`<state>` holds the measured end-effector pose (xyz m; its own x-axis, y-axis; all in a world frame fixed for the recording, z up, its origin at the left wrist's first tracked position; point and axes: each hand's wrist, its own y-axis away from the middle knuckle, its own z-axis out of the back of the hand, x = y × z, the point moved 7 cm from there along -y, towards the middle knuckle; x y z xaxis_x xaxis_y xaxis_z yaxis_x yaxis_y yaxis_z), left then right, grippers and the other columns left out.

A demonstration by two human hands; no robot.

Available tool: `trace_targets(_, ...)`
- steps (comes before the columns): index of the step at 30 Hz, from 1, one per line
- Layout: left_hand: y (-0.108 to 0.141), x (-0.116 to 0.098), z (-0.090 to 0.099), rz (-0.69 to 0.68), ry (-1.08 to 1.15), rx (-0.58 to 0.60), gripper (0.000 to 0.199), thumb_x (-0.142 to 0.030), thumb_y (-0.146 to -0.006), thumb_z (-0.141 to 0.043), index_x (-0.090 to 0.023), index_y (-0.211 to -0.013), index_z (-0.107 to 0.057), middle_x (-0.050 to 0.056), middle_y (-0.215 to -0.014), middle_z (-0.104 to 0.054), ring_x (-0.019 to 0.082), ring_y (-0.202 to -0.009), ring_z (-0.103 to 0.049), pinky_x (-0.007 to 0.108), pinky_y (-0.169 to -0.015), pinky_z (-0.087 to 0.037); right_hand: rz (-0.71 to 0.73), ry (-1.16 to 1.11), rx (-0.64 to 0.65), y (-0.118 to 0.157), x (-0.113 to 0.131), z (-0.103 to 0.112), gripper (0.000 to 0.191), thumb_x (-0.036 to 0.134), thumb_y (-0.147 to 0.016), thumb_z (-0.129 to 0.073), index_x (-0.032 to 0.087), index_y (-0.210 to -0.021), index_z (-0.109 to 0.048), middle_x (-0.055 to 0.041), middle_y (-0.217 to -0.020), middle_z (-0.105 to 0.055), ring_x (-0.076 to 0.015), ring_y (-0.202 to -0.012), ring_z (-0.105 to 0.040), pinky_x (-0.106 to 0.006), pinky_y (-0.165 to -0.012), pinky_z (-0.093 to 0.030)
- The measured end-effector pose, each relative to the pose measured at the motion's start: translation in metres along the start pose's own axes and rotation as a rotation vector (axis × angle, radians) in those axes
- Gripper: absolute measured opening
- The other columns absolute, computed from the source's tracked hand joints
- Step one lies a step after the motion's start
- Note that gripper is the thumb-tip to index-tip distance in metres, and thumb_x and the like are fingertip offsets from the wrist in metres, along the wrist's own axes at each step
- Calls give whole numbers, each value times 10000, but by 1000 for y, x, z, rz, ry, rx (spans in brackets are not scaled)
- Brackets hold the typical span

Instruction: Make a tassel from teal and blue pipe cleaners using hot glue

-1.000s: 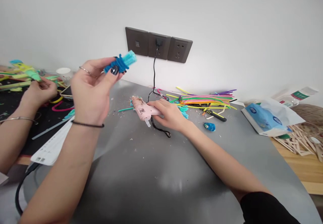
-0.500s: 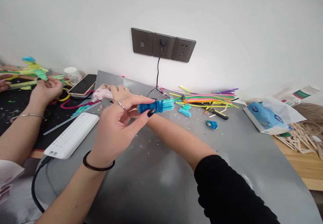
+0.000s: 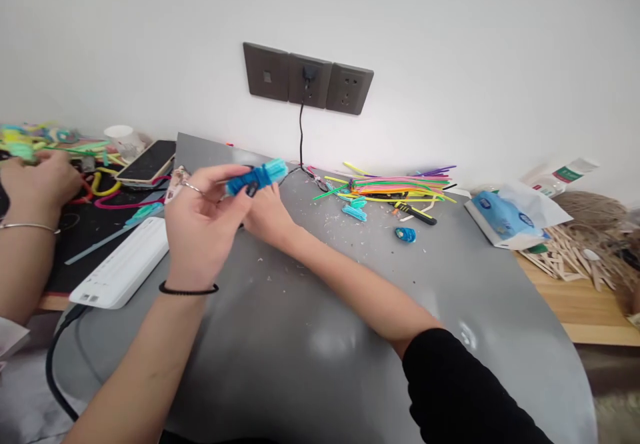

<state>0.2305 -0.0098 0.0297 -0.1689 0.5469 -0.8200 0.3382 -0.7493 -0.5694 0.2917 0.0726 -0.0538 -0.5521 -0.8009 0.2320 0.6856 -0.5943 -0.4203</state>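
Observation:
Between the thumb and fingers of my left hand (image 3: 203,221) is a bundle of blue pipe cleaners (image 3: 257,176), dark blue wrapping round its body and light blue ends at the right. My right hand (image 3: 267,214) is behind and below it, near the pink patterned object (image 3: 175,184); its fingers are mostly hidden by the left hand and the bundle. Light blue folded pieces (image 3: 355,213) and a small dark blue wrapped piece (image 3: 405,235) lie on the grey table (image 3: 320,337).
Colourful pipe cleaners (image 3: 400,185) and a yellow-black tool (image 3: 416,213) lie near the wall. A tissue pack (image 3: 505,219) and wooden sticks (image 3: 563,257) are right. A white power strip (image 3: 123,264), phone (image 3: 147,162) and another person's hand (image 3: 47,181) are left.
The view has shifted a little. My left hand has raised the blue bundle and tilted its light end upward. My right hand has drawn back toward me from the pink object's far side.

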Motion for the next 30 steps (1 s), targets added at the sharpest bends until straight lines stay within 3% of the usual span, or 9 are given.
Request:
trace_targets(2, -7, 19, 3, 71, 84, -75, 272, -212, -777, -950, -222, -1025, -839, 37, -1082, -844, 201, -980, -790, 306, -895, -664, -73, -9, -44, 28, -15, 23, 376, 37, -1033, -448, 145, -1294, -696, -210, -1342, -694, -355, -1377, -537, -544, -1150, -440)
trace_targets(4, -13, 36, -3, 149, 160, -74, 303, -278, -742, -981, -219, -998, -830, 40, -1061, -840, 181, -826, -768, 322, -788, -660, -111, -57, -85, 57, -32, 46, 406, 31, -1008, -452, 183, -1306, -683, -181, -1363, -688, -333, -1369, -523, -507, -1132, -423)
trace_targets(6, -16, 49, -16, 197, 164, -10, 350, -351, -721, -998, -213, -988, -818, 44, -998, -827, 168, -748, -733, 323, -740, -633, -147, -103, -149, 84, -55, 69, 365, 48, -990, -460, 186, -1233, -695, -174, -1280, -704, -327, -1287, -568, -495, -1086, -443)
trace_targets(9, -14, 63, -43, 246, 75, 160, 400, -414, -713, -991, -212, -1001, -801, 50, -939, -805, 194, -785, -727, 326, -732, -612, -193, -248, -286, 116, -93, 102, 279, 109, -976, -503, 212, -1173, -672, -143, -1201, -712, -300, -1167, -624, -469, -1036, -491)
trace_targets(12, -10, 77, -73, 283, 3, 322, 379, -430, -742, -959, -211, -1008, -800, 64, -909, -798, 209, -770, -720, 336, -708, -601, -293, -468, -383, 135, -129, 122, 208, 256, -1001, -594, 235, -1202, -642, -107, -1175, -719, -245, -1039, -663, -409, -950, -551)
trace_targets(16, -17, 94, -109, 287, 39, 426, 392, -428, -719, -958, -206, -1000, -796, 117, -1112, -829, 269, -991, -779, 403, -894, -638, -386, -749, -328, 134, -154, 117, 433, 541, -967, -732, 249, -1266, -620, -101, -1233, -721, -222, -1045, -694, -369, -900, -577)
trace_targets(20, -33, 111, -129, 289, 78, 403, 406, -424, -703, -949, -197, -1003, -797, 134, -1128, -829, 273, -1006, -777, 429, -950, -626, -426, -969, -316, 116, -172, 103, 589, 693, -877, -800, 268, -1235, -604, -76, -1163, -726, -210, -959, -720, -358, -829, -605)
trace_targets(24, -37, 129, -131, 330, 98, 357, 415, -429, -675, -948, -199, -986, -797, 127, -1107, -827, 277, -1016, -771, 435, -967, -620, -465, -1047, -341, 103, -189, 94, 634, 689, -821, -852, 289, -1243, -598, -35, -1047, -709, -205, -919, -737, -351, -823, -630)
trace_targets(30, -28, 139, -123, 327, 53, 337, 386, -434, -703, -929, -212, -982, -782, 99, -1045, -822, 265, -949, -769, 432, -915, -638, -423, -1025, -321, 106, -189, 78, 624, 630, -843, -851, 277, -1290, -596, -48, -1086, -671, -194, -936, -706, -340, -818, -629)
